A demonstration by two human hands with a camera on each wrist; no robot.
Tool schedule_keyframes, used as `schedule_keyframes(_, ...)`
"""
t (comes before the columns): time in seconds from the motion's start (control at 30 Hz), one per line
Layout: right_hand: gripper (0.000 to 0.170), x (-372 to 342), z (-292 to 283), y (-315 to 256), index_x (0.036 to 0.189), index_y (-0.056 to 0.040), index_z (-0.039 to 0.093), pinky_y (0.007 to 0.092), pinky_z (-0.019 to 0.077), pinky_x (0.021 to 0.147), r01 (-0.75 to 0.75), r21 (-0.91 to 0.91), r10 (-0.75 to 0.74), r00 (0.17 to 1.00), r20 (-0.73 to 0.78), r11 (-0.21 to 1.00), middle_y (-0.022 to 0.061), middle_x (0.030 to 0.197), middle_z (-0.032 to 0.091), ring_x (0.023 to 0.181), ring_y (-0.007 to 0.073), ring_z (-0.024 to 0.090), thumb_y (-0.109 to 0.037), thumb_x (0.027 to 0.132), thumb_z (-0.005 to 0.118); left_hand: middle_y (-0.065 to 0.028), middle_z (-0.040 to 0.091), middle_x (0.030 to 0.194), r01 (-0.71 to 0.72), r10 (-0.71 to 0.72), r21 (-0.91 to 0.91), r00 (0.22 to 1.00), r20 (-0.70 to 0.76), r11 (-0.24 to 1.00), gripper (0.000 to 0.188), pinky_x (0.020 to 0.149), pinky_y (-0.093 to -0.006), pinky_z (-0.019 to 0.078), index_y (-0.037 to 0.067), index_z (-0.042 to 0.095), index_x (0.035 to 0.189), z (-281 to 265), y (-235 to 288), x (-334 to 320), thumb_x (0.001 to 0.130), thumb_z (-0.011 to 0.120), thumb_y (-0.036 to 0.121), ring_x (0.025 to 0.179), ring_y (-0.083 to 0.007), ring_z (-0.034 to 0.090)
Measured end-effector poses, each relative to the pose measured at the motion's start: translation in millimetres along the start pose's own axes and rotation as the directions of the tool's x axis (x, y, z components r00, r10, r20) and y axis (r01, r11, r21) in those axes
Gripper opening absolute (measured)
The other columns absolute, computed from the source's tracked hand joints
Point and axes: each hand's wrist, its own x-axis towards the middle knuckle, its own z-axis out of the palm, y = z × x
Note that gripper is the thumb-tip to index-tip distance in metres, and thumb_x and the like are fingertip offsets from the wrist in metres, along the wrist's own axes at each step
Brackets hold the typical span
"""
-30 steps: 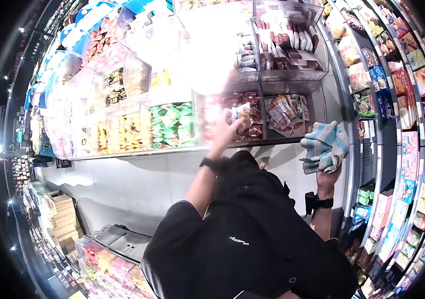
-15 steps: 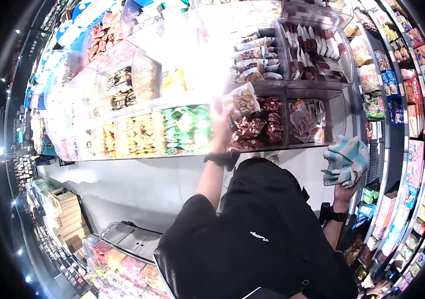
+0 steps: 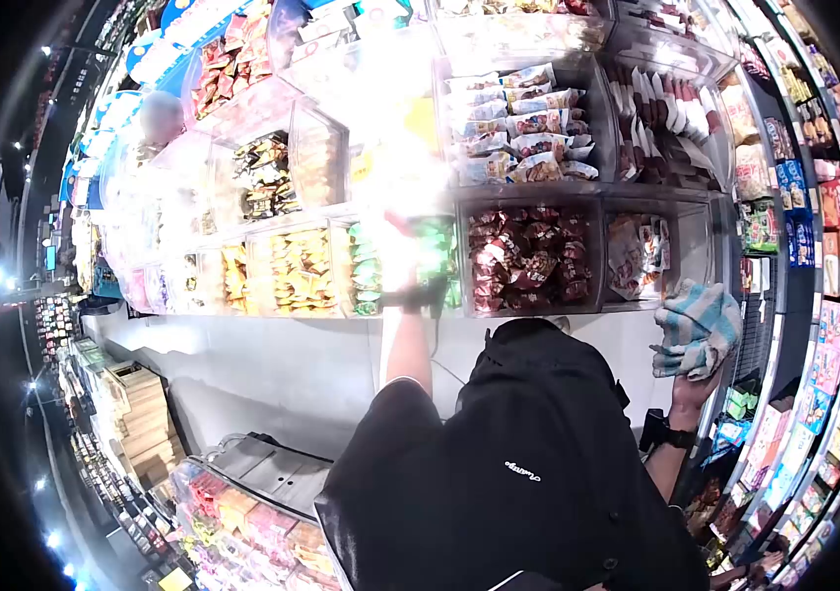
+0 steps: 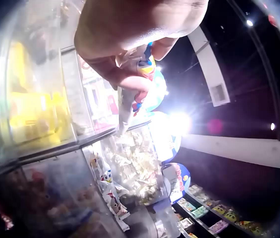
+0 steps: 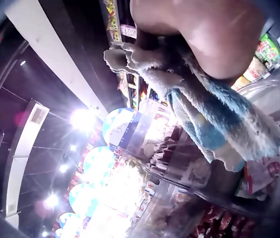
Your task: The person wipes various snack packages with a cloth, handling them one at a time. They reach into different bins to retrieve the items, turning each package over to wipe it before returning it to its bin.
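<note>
In the head view my left hand (image 3: 403,264), washed out by glare, is over the bin of green packets (image 3: 366,266). The left wrist view shows that hand (image 4: 140,25) pinching a small white packet (image 4: 125,106) with coloured print between thumb and fingers. To the right, my right hand (image 3: 693,392) grips a bunched blue-and-white striped cloth (image 3: 698,330) beside the bins' front right corner. Close up in the right wrist view, the cloth (image 5: 214,124) hangs from the right hand (image 5: 199,34), whose fingers are largely hidden.
Clear bins hold dark-red packets (image 3: 528,261), yellow packets (image 3: 302,266) and white packets (image 3: 538,123). Stocked shelves (image 3: 799,295) run along the right side. A grey lid (image 3: 277,473) and wooden crates (image 3: 139,424) stand at the lower left.
My left hand has moved left from the dark-red packets to over the green ones, carrying the packet. The head view has shifted, and the right hand still grips the cloth.
</note>
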Motion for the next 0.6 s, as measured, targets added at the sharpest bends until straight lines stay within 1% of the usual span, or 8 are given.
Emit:
schedule_keyframes(0.07,0.05,-4,31,3,0.139,-0.0072,0.034,0.0475,0.0277,0.109,0.032,-0.043,-0.043,0.962,-0.27,0.999,0.0107,0.143,0.037,0.129,0.0291,0.037,-0.037,0.098,0.037,-0.0026,0.057,0.098,-0.002,0.002,0.033,1.0,-0.013,0.999,0.021,0.078,-0.025,0.0431,0.003,0.052,0.107,2,2,5,0.088,0.058,0.009,0.088,-0.0112,0.054)
schedule_keyframes(0.2,0.049,19,-28,-5,0.138,-0.0073,0.036,0.0445,0.0322,0.106,-0.101,0.041,0.064,0.844,0.532,0.994,0.0099,0.141,0.04,0.124,0.0269,0.042,-0.037,0.098,0.036,-0.0027,0.057,0.101,0.001,0.001,0.148,1.0,-0.018,0.989,0.022,0.08,-0.025,0.0425,0.003,0.052,0.108,12,1,23,0.089,0.058,0.01,0.09,-0.0108,0.053)
schedule_keyframes(0.23,0.049,4,17,2,0.138,-0.0073,0.037,0.0431,0.0346,0.105,0.043,-0.061,-0.055,0.975,-0.215,0.997,0.0095,0.139,0.041,0.122,0.0261,0.044,-0.036,0.098,0.037,-0.0028,0.057,0.102,0.005,-0.001,0.185,1.0,-0.022,0.983,0.022,0.08,-0.025,0.0423,0.003,0.051,0.109,16,2,28,0.089,0.058,0.01,0.091,-0.0107,0.053)
schedule_keyframes(0.27,0.047,17,0,3,0.136,-0.0075,0.038,0.0422,0.0363,0.103,-0.062,0.058,0.043,0.957,0.286,0.996,0.0087,0.136,0.045,0.119,0.025,0.047,-0.035,0.098,0.037,-0.0028,0.057,0.102,0.007,-0.002,0.231,1.0,-0.02,0.973,0.022,0.081,-0.0251,0.0422,0.003,0.051,0.109,21,1,35,0.089,0.058,0.01,0.092,-0.0106,0.053)
schedule_keyframes(0.3,0.045,25,-19,2,0.135,-0.0078,0.04,0.0413,0.0381,0.101,-0.207,0.1,0.073,0.692,0.718,0.973,0.0079,0.132,0.048,0.116,0.024,0.049,-0.034,0.098,0.037,-0.0029,0.057,0.103,0.011,-0.006,0.272,1.0,-0.019,0.962,0.023,0.081,-0.0251,0.042,0.003,0.051,0.11,26,-2,44,0.089,0.058,0.01,0.092,-0.0105,0.053)
schedule_keyframes(0.37,0.036,7,-19,2,0.123,-0.0083,0.05,0.037,0.0444,0.09,0.002,-0.005,-0.001,0.981,0.193,1.0,0.0035,0.11,0.058,0.099,0.0187,0.055,-0.032,0.098,0.038,-0.003,0.057,0.105,0.027,-0.02,0.372,1.0,-0.024,0.928,0.023,0.082,-0.0251,0.0417,0.002,0.051,0.11,38,-6,57,0.09,0.058,0.011,0.094,-0.0103,0.053)
schedule_keyframes(0.43,0.035,15,-11,8,0.12,-0.0084,0.052,0.0367,0.0444,0.09,-0.082,0.055,0.034,0.807,0.589,0.995,0.0036,0.109,0.058,0.098,0.0193,0.055,-0.032,0.098,0.038,-0.0031,0.057,0.106,0.034,-0.034,0.463,0.999,-0.007,0.885,0.024,0.083,-0.0251,0.0414,0.002,0.051,0.111,50,-9,72,0.09,0.058,0.011,0.095,-0.0101,0.053)
schedule_keyframes(0.6,0.044,-3,-4,14,0.131,-0.0085,0.044,0.0403,0.0405,0.098,0.058,-0.023,-0.057,0.998,0.04,0.998,0.0072,0.126,0.052,0.113,0.0239,0.051,-0.037,0.098,0.038,-0.0028,0.053,0.1,-0.072,-0.053,0.521,0.974,0.221,0.85,0.014,0.08,-0.025,0.0415,0.006,0.045,0.103,41,-52,109,0.092,0.053,0.002,0.091,-0.0093,0.051)
